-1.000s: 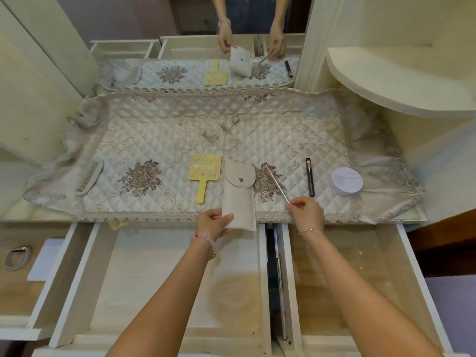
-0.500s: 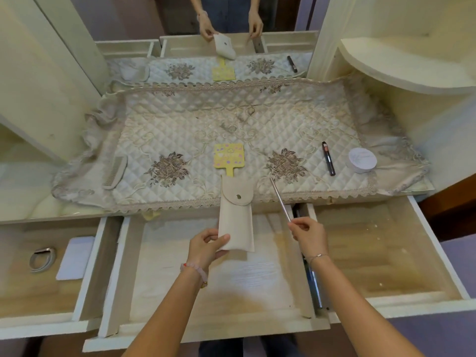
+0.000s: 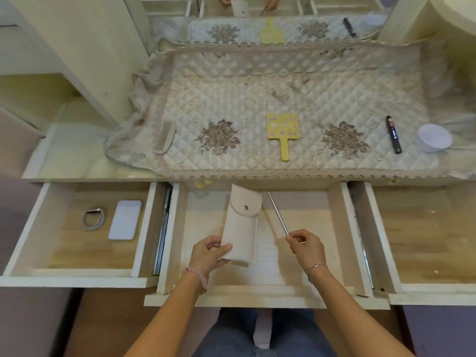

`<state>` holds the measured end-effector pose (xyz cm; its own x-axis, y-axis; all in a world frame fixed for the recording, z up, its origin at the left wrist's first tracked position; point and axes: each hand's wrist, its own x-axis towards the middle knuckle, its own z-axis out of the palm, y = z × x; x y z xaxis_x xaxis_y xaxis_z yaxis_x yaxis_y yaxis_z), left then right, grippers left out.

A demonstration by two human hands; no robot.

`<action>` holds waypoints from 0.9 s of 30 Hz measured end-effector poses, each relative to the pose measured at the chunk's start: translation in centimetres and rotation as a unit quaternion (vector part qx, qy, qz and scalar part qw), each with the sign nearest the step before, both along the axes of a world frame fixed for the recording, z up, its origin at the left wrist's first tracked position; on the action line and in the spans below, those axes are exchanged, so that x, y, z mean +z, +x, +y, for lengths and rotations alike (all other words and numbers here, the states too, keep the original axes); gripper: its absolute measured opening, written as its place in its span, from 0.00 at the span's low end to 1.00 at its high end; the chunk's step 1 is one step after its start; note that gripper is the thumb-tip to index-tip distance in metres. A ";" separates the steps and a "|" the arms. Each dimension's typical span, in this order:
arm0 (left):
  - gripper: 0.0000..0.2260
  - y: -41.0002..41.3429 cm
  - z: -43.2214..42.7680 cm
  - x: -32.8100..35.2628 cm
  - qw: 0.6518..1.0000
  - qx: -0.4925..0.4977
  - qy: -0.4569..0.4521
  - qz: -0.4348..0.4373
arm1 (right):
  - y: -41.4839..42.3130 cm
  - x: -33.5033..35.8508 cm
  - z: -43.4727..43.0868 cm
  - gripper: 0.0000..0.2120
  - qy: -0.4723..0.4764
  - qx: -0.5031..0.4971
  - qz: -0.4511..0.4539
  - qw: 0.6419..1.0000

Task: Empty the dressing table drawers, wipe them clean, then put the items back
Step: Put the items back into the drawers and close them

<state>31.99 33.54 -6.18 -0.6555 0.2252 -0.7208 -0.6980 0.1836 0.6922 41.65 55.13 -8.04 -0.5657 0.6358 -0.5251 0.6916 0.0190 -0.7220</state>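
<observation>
Cream pouch [image 3: 242, 225], snap flap closed, gripped at its lower end by the left hand [image 3: 210, 255], thumb on front, over the open middle drawer [image 3: 257, 300]. Right hand [image 3: 307, 247], just beside it, pinches the near end of a thin metal rod [image 3: 278, 217]. Left of the left hand: open drawer [image 3: 77, 256] holding a flat white case [image 3: 125, 219] and a coiled band [image 3: 94, 219]. Beyond both hands: quilted cloth [image 3: 231, 99] with comb [image 3: 164, 139], yellow hand mirror [image 3: 282, 130], black tube [image 3: 393, 137], white round jar [image 3: 434, 137].
</observation>
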 end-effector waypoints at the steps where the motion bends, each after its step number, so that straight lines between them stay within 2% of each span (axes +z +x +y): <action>1: 0.08 -0.1 -0.7 -0.4 1.000 0.006 -0.009 -0.004 | -0.3 -0.2 -0.5 0.03 -0.005 0.005 -0.009 1.000; 10: 0.16 -2.8 -3.3 -3.9 0.996 0.056 -0.015 -0.072 | -3.1 -2.6 -2.8 0.06 -0.037 0.010 -0.081 0.996; 15: 0.23 -4.1 -3.7 -5.2 0.993 0.049 -0.030 -0.105 | -4.5 -3.6 -3.4 0.02 -0.035 0.008 -0.109 0.993; 22: 0.14 -4.2 -3.4 -5.6 0.987 0.073 -0.094 -0.106 | -5.3 -4.5 -4.3 0.02 -0.033 0.023 -0.131 0.991; 27: 0.12 -4.1 -3.1 -6.6 0.984 0.077 -0.130 -0.094 | -5.1 -4.5 -4.8 0.03 -0.022 0.034 -0.161 0.986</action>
